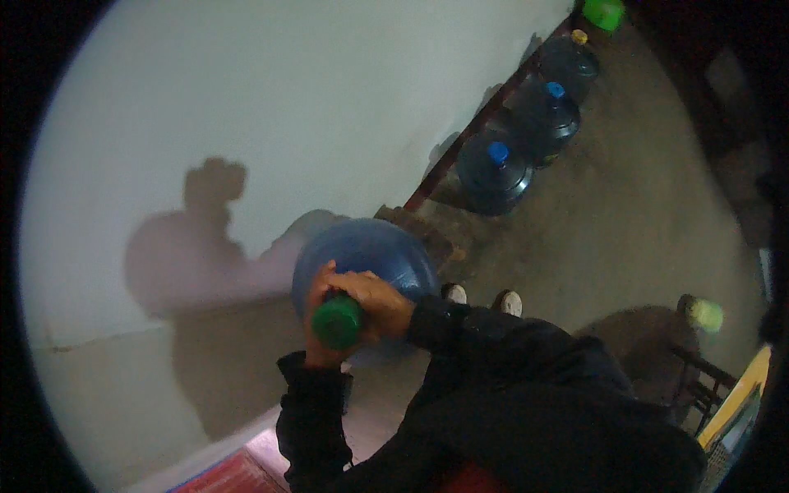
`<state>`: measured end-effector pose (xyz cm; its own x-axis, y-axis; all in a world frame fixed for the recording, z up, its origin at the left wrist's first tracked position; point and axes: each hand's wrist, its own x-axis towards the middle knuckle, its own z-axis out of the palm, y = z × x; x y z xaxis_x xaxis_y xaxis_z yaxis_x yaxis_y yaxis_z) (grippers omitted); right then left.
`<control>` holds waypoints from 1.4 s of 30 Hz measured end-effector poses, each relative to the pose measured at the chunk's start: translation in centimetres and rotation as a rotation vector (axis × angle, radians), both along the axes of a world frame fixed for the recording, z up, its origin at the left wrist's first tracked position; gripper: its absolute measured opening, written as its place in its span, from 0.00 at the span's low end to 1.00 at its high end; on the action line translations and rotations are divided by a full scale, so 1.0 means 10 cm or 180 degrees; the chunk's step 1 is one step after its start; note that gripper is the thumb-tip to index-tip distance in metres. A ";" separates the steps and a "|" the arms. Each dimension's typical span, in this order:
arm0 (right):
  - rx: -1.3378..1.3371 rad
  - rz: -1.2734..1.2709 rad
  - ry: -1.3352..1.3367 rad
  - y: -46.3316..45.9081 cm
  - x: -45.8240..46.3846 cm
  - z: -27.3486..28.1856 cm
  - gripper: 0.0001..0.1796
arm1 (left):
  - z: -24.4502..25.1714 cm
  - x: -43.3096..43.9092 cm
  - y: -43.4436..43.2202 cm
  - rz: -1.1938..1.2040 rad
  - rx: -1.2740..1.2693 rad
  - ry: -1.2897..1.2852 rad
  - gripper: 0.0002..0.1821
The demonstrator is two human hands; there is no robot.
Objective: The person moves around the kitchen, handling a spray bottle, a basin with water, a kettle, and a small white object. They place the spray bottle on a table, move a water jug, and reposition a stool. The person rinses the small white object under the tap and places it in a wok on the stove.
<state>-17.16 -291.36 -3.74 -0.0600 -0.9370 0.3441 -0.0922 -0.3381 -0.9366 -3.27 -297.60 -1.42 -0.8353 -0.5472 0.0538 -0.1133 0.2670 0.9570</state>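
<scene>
A large blue translucent water jug [370, 240] stands before me beside the wall, its green cap [337, 321] towards the camera. Around the near-left side of the neck, just below the cap, curls my left hand [320, 348]. My right hand [379, 302] wraps the other side, its fingers meeting those of the left over the top of the neck. Both hands touch the jug; the neck itself is mostly hidden by them.
Along the wall's foot stand several clear water jugs [496, 175] with blue or yellow caps. A green object [604, 13] lies beyond them. A pale green container [706, 314] is at the right, near dark furniture legs [706, 370]. A red surface [231, 474] is at lower left.
</scene>
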 end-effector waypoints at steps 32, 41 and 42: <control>0.0905 -0.1124 -0.6063 0.88 -0.09 -1.20 0.36 | 0.02 -0.87 0.10 -0.1322 -0.0722 0.0151 0.30; 0.0580 -0.1624 -0.6012 1.88 -0.87 -0.79 0.29 | 0.49 -1.80 1.00 -0.1767 -0.1066 0.0139 0.30; 0.0535 -0.1577 -0.6061 2.03 -1.01 -0.78 0.29 | 0.50 -1.94 1.14 -0.1801 -0.1004 0.0148 0.30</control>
<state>-27.21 -271.03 -11.50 -0.4014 -0.7356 -0.5457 0.8543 -0.5155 0.0665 -22.70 -286.21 3.55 -0.9828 0.0247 0.1829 0.1669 0.5422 0.8235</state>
